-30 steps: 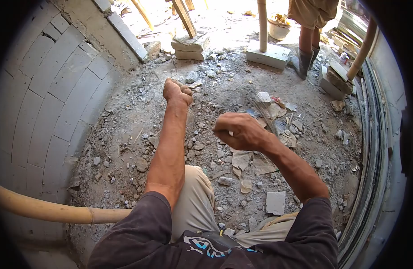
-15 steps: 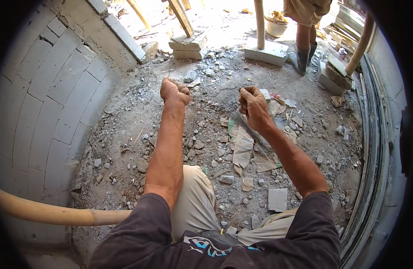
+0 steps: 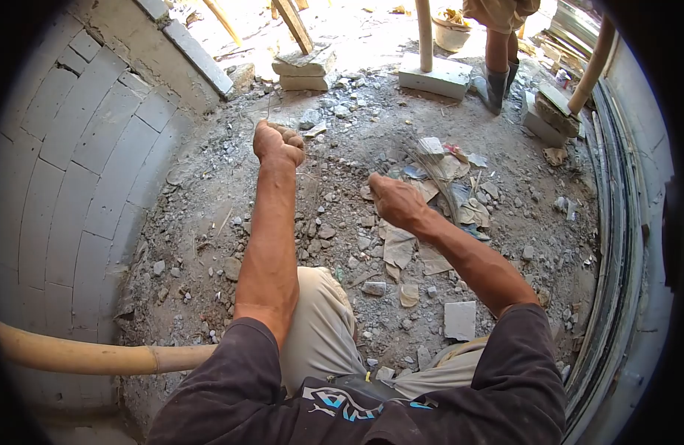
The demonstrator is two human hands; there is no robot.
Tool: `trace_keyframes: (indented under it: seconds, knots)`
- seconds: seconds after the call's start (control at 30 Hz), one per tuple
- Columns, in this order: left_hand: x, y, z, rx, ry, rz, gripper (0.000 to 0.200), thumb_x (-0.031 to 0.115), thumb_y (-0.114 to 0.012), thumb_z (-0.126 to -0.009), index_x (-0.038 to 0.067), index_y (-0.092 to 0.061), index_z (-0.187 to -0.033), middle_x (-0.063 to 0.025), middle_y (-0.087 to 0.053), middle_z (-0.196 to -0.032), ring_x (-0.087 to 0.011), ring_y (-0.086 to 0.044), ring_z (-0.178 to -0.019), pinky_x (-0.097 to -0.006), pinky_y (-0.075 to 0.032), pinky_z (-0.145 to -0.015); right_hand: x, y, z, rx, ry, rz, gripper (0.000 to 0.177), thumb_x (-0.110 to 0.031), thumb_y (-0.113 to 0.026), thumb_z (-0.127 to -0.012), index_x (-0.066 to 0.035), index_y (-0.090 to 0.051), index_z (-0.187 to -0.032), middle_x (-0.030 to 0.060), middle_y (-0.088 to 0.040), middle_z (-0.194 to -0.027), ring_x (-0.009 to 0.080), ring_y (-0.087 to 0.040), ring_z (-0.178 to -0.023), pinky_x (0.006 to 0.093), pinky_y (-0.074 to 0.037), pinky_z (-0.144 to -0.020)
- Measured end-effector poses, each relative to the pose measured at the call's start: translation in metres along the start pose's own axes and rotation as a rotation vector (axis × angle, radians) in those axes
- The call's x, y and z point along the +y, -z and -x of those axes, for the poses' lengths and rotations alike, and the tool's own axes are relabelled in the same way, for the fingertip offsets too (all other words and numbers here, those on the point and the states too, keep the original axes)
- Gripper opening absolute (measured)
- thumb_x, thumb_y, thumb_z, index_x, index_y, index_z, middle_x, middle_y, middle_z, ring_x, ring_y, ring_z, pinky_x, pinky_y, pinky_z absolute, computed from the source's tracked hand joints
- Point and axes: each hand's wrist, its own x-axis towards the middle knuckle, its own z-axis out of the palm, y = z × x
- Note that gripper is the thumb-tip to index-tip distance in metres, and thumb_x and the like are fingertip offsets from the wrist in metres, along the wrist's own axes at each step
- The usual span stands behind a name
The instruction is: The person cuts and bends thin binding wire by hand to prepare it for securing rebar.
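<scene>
My left hand (image 3: 279,143) is held out in front of me, its fingers curled closed. A thin wire (image 3: 268,107) sticks up out of its fist. Lower and to the right, my right hand (image 3: 398,199) is closed too, thumb and fingers pressed together; whatever it pinches is too fine to make out. Just beyond it, a bundle of thin wires (image 3: 444,180) lies on the rubble among scraps of torn paper (image 3: 398,247).
Broken stones cover the ground. A block wall (image 3: 97,156) stands left, with a bamboo pole (image 3: 104,351) across the lower left. Long metal strips (image 3: 616,222) line the right side. Ahead are a propped block (image 3: 435,78) and a person's boots (image 3: 495,90).
My right hand has moved down and to the left, turning palm-down. My left hand has shifted slightly left and up. The wire bundle now shows more clearly beyond my right hand.
</scene>
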Motion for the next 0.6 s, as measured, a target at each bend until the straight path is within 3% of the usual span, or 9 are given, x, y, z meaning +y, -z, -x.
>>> trace_keyframes:
  seconds: [0.03, 0.17, 0.3, 0.37, 0.4, 0.43, 0.5, 0.53, 0.6]
  knots:
    - [0.001, 0.002, -0.001, -0.011, -0.003, -0.005, 0.046, 0.041, -0.034, -0.096, 0.020, -0.024, -0.056, 0.0066, -0.018, -0.049, -0.0097, -0.013, -0.039, -0.0232, -0.010, -0.036, 0.007, 0.003, -0.003, 0.009, -0.107, -0.021, 0.008, -0.002, -0.037, -0.087, -0.001, -0.043, -0.082, 0.0200, -0.055, -0.072, 0.0345, -0.056, -0.065, 0.0438, -0.044, -0.058]
    - [0.005, 0.007, -0.010, 0.009, 0.053, 0.118, 0.047, 0.042, -0.033, -0.095, 0.020, -0.023, -0.055, 0.0065, -0.017, -0.048, -0.0097, -0.013, -0.039, -0.0234, -0.010, -0.036, 0.024, 0.027, -0.016, 0.317, -0.034, -0.022, 0.012, -0.011, -0.042, -0.093, 0.000, -0.043, -0.088, 0.0223, -0.056, -0.071, 0.0338, -0.057, -0.065, 0.0468, -0.043, -0.062]
    - [0.001, 0.009, -0.016, -0.078, -0.013, 0.239, 0.048, 0.040, -0.032, -0.096, 0.019, -0.023, -0.054, 0.0059, -0.018, -0.048, -0.0101, -0.014, -0.038, -0.0225, -0.013, -0.034, 0.021, 0.044, -0.012, 0.146, -0.222, -0.337, 0.017, -0.017, -0.052, -0.090, 0.000, -0.050, -0.093, 0.0154, -0.059, -0.079, 0.0280, -0.057, -0.071, 0.0391, -0.044, -0.065]
    - [-0.008, 0.007, -0.011, -0.115, -0.051, 0.269, 0.050, 0.051, -0.030, -0.097, 0.015, -0.039, -0.063, 0.0034, -0.033, -0.049, -0.0112, -0.029, -0.038, -0.0238, -0.030, -0.035, 0.024, 0.041, -0.003, -0.085, -0.248, -0.459, 0.024, -0.019, -0.053, -0.089, 0.003, -0.053, -0.098, 0.0140, -0.062, -0.082, 0.0272, -0.059, -0.076, 0.0393, -0.046, -0.068]
    - [-0.018, 0.002, -0.005, -0.140, -0.063, 0.227, 0.049, 0.054, -0.030, -0.096, 0.014, -0.043, -0.070, 0.0020, -0.036, -0.051, -0.0123, -0.034, -0.041, -0.0263, -0.034, -0.039, 0.021, 0.038, -0.001, -0.087, -0.250, -0.557, 0.025, -0.021, -0.057, -0.087, 0.002, -0.056, -0.097, 0.0054, -0.058, -0.072, 0.0194, -0.055, -0.062, 0.0343, -0.044, -0.055]
    - [-0.030, -0.004, 0.001, -0.169, -0.071, 0.188, 0.050, 0.057, -0.029, -0.095, 0.013, -0.046, -0.077, 0.0007, -0.040, -0.054, -0.0135, -0.039, -0.045, -0.0289, -0.039, -0.043, 0.019, 0.037, -0.001, -0.143, -0.324, -0.660, 0.024, -0.020, -0.057, -0.087, 0.001, -0.056, -0.096, 0.0041, -0.056, -0.070, 0.0166, -0.052, -0.058, 0.0320, -0.041, -0.051]
    - [-0.059, -0.023, 0.030, -0.209, -0.019, 0.040, 0.058, 0.061, -0.024, -0.094, 0.012, -0.051, -0.076, -0.0016, -0.040, -0.052, -0.0160, -0.041, -0.047, -0.0309, -0.041, -0.046, 0.001, 0.047, -0.008, -0.252, -0.468, -0.853, 0.021, -0.020, -0.058, -0.087, 0.000, -0.056, -0.095, 0.0014, -0.052, -0.066, 0.0111, -0.046, -0.050, 0.0276, -0.036, -0.043]
    - [-0.070, -0.021, 0.028, -0.344, 0.057, 0.031, 0.058, 0.061, -0.025, -0.094, 0.012, -0.052, -0.079, -0.0014, -0.039, -0.053, -0.0160, -0.039, -0.046, -0.0307, -0.039, -0.045, -0.004, 0.047, -0.011, -0.237, -0.438, -0.941, 0.018, -0.019, -0.059, -0.087, -0.003, -0.055, -0.093, -0.0017, -0.047, -0.064, 0.0055, -0.038, -0.046, 0.0228, -0.027, -0.038]
    - [-0.080, -0.023, 0.040, -0.521, 0.150, -0.008, 0.056, 0.060, -0.027, -0.094, 0.013, -0.050, -0.075, 0.0017, -0.034, -0.053, -0.0131, -0.030, -0.045, -0.0263, -0.029, -0.041, -0.011, 0.054, -0.015, -0.281, -0.433, -1.093, 0.016, -0.018, -0.060, -0.087, -0.004, -0.054, -0.091, -0.0022, -0.046, -0.063, 0.0060, -0.038, -0.046, 0.0233, -0.028, -0.038]
